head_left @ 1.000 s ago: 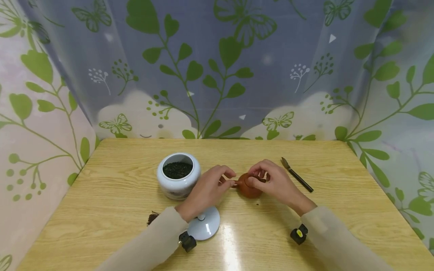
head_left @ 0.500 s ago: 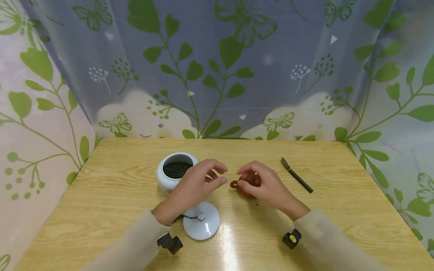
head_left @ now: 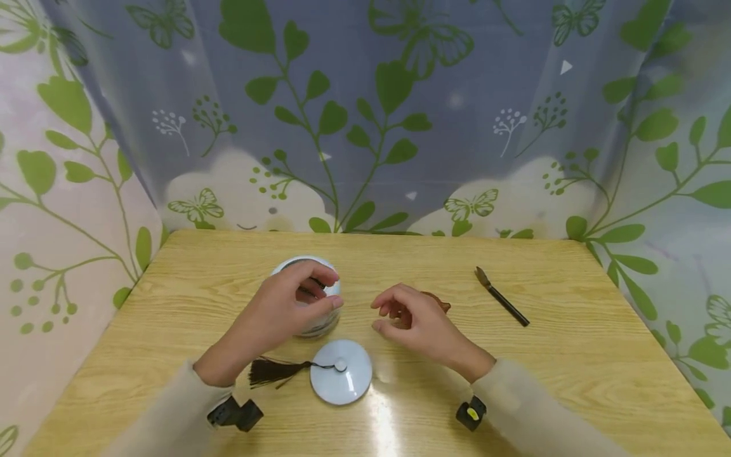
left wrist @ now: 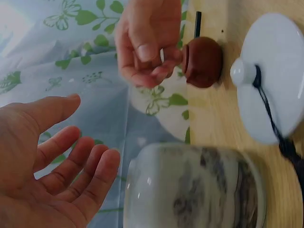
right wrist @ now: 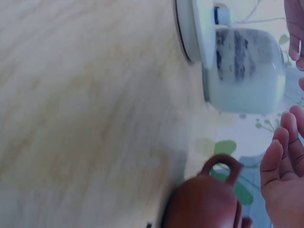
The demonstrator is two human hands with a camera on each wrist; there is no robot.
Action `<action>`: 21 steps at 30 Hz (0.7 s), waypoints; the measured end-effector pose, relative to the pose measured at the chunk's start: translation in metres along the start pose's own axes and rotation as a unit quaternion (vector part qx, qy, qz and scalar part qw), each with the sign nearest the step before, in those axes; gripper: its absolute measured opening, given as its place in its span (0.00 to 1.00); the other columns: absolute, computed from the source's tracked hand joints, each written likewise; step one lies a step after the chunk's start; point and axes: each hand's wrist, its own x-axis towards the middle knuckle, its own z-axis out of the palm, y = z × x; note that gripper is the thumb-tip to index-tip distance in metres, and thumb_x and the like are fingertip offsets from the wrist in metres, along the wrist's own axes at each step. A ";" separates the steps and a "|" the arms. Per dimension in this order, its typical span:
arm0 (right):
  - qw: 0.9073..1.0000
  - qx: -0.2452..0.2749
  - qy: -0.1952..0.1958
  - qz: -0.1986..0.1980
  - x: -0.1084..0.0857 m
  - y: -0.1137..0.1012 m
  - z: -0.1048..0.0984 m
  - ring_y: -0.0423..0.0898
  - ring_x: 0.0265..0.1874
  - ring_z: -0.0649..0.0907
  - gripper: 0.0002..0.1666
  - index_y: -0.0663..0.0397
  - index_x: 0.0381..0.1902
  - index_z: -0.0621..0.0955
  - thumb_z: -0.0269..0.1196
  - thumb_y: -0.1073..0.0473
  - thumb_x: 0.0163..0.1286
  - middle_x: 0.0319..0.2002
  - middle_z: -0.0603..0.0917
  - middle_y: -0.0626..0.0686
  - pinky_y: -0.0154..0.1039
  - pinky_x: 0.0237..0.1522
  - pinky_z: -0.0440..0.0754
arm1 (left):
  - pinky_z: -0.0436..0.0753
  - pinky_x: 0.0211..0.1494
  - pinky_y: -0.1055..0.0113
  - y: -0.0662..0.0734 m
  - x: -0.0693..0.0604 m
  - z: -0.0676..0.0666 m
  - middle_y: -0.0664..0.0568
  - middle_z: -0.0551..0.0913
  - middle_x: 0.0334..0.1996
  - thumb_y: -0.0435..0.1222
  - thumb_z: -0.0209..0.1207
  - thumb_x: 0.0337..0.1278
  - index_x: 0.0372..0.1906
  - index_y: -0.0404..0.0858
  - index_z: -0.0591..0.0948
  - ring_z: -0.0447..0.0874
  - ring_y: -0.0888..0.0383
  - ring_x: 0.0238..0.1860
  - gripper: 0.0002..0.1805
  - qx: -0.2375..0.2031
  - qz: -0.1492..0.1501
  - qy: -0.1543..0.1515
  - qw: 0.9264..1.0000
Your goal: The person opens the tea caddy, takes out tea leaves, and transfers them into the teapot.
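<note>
My left hand (head_left: 280,301) hovers over the white porcelain jar (head_left: 321,325), fingers loosely bent and nothing in them. It covers most of the jar's mouth in the head view. To the right, my right hand (head_left: 425,327) is held in the air in front of a small reddish-brown clay teapot (left wrist: 204,61), its fingers relaxed and holding nothing. Most of the teapot is hidden behind that hand in the head view. The right wrist view shows the teapot's looped handle (right wrist: 222,161) apart from the fingers.
The jar's pale round lid (head_left: 342,384) lies on the wooden table (head_left: 171,298) near the front, a dark tassel (head_left: 276,371) tied to its knob. A brush with a black handle (head_left: 508,308) lies at the right. A patterned curtain (head_left: 365,127) hangs behind the table.
Both hands have drawn away from the teapot and moved left, the left one ending over the jar. The teapot's handle end, by the left hand before, is now hidden. The tassel has come into view.
</note>
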 end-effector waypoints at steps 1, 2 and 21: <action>1.000 -0.004 -0.002 -0.001 0.001 -0.001 0.003 0.47 0.36 0.82 0.14 0.46 0.55 0.86 0.73 0.55 0.74 0.43 0.86 0.50 0.37 0.37 0.82 | 0.91 0.56 0.59 -0.002 -0.002 -0.004 0.49 0.88 0.54 0.41 0.73 0.72 0.59 0.41 0.85 0.88 0.60 0.47 0.17 0.005 -0.004 0.004 1.000; 1.000 -0.005 -0.004 -0.001 0.001 -0.001 0.005 0.47 0.38 0.83 0.14 0.46 0.55 0.87 0.74 0.55 0.74 0.43 0.86 0.50 0.37 0.38 0.82 | 0.90 0.56 0.59 -0.004 -0.004 -0.009 0.50 0.88 0.54 0.41 0.73 0.71 0.59 0.42 0.85 0.88 0.60 0.48 0.17 0.012 -0.011 0.008 1.000; 0.996 -0.001 -0.082 -0.032 -0.004 -0.002 0.049 0.39 0.38 0.80 0.16 0.50 0.51 0.87 0.75 0.53 0.69 0.40 0.86 0.47 0.32 0.41 0.82 | 0.81 0.72 0.38 -0.055 -0.010 -0.049 0.40 0.77 0.72 0.50 0.75 0.68 0.78 0.38 0.73 0.75 0.40 0.74 0.41 0.068 -0.051 0.000 0.996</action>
